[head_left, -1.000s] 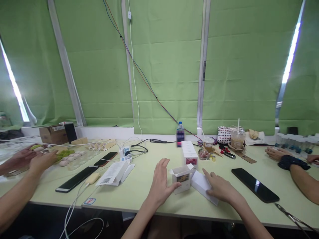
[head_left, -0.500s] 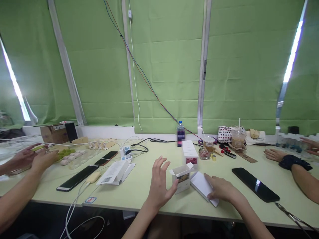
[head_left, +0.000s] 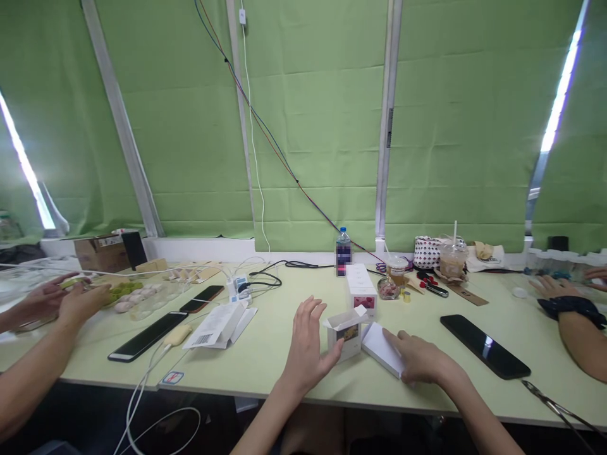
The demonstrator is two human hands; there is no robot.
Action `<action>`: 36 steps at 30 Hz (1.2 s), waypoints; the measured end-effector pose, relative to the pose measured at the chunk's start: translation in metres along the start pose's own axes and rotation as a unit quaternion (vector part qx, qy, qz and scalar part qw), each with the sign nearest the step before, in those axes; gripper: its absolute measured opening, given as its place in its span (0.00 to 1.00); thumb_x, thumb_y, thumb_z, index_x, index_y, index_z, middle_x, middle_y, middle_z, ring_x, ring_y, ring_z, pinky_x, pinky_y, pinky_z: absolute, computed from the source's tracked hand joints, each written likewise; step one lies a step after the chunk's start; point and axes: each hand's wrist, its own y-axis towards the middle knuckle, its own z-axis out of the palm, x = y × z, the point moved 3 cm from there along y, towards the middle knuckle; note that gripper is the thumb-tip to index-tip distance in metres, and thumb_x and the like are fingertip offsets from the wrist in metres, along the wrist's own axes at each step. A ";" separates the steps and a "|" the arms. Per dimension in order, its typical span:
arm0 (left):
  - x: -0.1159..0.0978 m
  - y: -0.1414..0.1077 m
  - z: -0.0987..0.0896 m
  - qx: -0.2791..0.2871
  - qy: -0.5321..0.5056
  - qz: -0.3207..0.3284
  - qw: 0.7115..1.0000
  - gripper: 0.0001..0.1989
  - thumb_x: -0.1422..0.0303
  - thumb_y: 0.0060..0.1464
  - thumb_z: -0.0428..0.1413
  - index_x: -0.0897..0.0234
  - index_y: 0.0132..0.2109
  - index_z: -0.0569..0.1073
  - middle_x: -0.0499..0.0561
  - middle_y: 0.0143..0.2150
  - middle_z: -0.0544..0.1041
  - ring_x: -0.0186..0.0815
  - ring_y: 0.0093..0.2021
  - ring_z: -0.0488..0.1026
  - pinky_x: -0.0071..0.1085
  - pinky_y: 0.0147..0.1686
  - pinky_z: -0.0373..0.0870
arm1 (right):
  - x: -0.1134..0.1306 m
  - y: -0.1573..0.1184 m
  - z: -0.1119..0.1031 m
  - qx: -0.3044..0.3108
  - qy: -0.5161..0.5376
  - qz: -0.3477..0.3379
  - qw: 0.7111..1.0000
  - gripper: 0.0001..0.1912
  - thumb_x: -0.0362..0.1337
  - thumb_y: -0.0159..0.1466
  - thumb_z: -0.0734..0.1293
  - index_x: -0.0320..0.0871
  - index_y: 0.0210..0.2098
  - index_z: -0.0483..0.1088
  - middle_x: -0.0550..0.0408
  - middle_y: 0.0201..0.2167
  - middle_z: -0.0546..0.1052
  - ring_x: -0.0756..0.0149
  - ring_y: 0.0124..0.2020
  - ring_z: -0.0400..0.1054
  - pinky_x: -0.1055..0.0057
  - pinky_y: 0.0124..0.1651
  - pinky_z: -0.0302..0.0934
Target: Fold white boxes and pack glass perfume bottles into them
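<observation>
My left hand (head_left: 310, 344) is raised at the near side of the table, fingers apart, with its thumb by the front of a small white carton (head_left: 348, 333). The carton stands upright with its top flaps open and a picture on its face. Just right of it lies a flat white stack (head_left: 382, 347), like cards or a thin box; I cannot tell which. My right hand (head_left: 420, 357) grips the stack's right end, fingers on the far side and thumb at the near edge. A row of closed white cartons (head_left: 361, 291) stands behind.
A black phone (head_left: 484, 346) and scissors (head_left: 550, 401) lie to the right. Leftward are unfolded white cartons (head_left: 218, 325), two more phones and a power strip (head_left: 238, 289). A bottle (head_left: 343, 253) and drink cups (head_left: 453, 259) stand behind. Other people's hands (head_left: 83, 303) work at both sides.
My right hand has shifted slightly left along the white stack, covering more of its near end. My left hand barely moves. A co-worker's hand at the right has moved toward the containers.
</observation>
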 end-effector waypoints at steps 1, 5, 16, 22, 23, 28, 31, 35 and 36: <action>-0.001 0.000 0.000 -0.002 0.000 0.008 1.000 0.28 0.64 0.55 0.53 0.61 0.60 0.52 0.62 0.59 0.60 0.54 0.64 0.53 0.56 0.59 0.54 | 0.001 0.000 0.000 0.000 0.001 0.001 1.000 0.54 0.31 0.44 0.67 0.45 0.68 0.43 0.43 0.54 0.67 0.48 0.51 0.65 0.61 0.46 0.61; 0.002 -0.001 0.007 0.012 -0.012 0.002 1.000 0.31 0.64 0.53 0.56 0.59 0.60 0.52 0.61 0.60 0.59 0.53 0.64 0.54 0.55 0.59 0.55 | 0.000 0.000 -0.001 -0.001 0.005 0.005 1.000 0.55 0.28 0.42 0.66 0.42 0.68 0.43 0.41 0.55 0.67 0.47 0.52 0.65 0.60 0.47 0.60; 0.011 -0.002 0.011 0.046 -0.053 -0.083 0.994 0.33 0.64 0.54 0.56 0.58 0.62 0.49 0.59 0.61 0.59 0.51 0.64 0.54 0.52 0.59 0.58 | -0.002 0.001 -0.003 -0.023 0.024 -0.007 0.999 0.45 0.32 0.49 0.66 0.36 0.65 0.50 0.38 0.57 0.66 0.48 0.55 0.64 0.60 0.51 0.59; -0.008 -0.002 0.000 -0.046 0.027 0.020 0.998 0.27 0.70 0.55 0.53 0.61 0.60 0.54 0.60 0.57 0.64 0.53 0.65 0.51 0.57 0.60 0.52 | -0.010 -0.019 -0.030 -0.039 0.036 -0.036 0.998 0.19 0.39 0.56 0.62 0.39 0.45 0.71 0.42 0.44 0.76 0.51 0.44 0.70 0.62 0.44 0.61; -0.012 -0.003 0.000 -0.054 0.034 0.037 0.997 0.27 0.70 0.54 0.53 0.61 0.59 0.55 0.60 0.56 0.65 0.52 0.65 0.52 0.57 0.61 0.51 | -0.012 -0.023 -0.036 -0.048 0.039 -0.038 0.997 0.18 0.39 0.57 0.61 0.40 0.45 0.72 0.43 0.45 0.75 0.52 0.45 0.69 0.63 0.45 0.61; -0.022 -0.005 0.004 -0.052 0.021 0.076 0.996 0.26 0.72 0.52 0.54 0.60 0.58 0.56 0.59 0.55 0.66 0.51 0.64 0.54 0.55 0.61 0.51 | -0.019 -0.039 -0.059 -0.124 0.077 -0.035 0.989 0.21 0.43 0.62 0.57 0.40 0.48 0.71 0.45 0.52 0.73 0.52 0.52 0.65 0.66 0.52 0.57; -0.010 -0.002 0.006 -0.016 -0.026 -0.012 0.999 0.29 0.70 0.53 0.54 0.61 0.60 0.53 0.61 0.59 0.62 0.50 0.65 0.53 0.52 0.60 0.55 | -0.020 -0.041 -0.063 -0.142 0.093 -0.032 0.985 0.20 0.43 0.63 0.55 0.41 0.46 0.72 0.46 0.50 0.74 0.53 0.50 0.67 0.67 0.50 0.58; 0.022 -0.005 0.016 0.132 -0.124 -0.182 0.966 0.44 0.67 0.48 0.58 0.60 0.65 0.42 0.65 0.61 0.61 0.50 0.63 0.59 0.49 0.56 0.62 | -0.024 -0.036 -0.053 -0.105 0.076 -0.011 0.991 0.19 0.40 0.60 0.59 0.41 0.47 0.72 0.45 0.52 0.73 0.52 0.51 0.67 0.65 0.50 0.58; 0.030 -0.007 0.020 0.175 -0.151 -0.214 0.949 0.48 0.67 0.46 0.60 0.60 0.66 0.39 0.65 0.59 0.64 0.49 0.61 0.62 0.47 0.54 0.64 | -0.025 -0.034 -0.049 -0.095 0.065 -0.005 0.993 0.21 0.39 0.59 0.61 0.40 0.49 0.71 0.45 0.53 0.72 0.52 0.52 0.66 0.65 0.51 0.58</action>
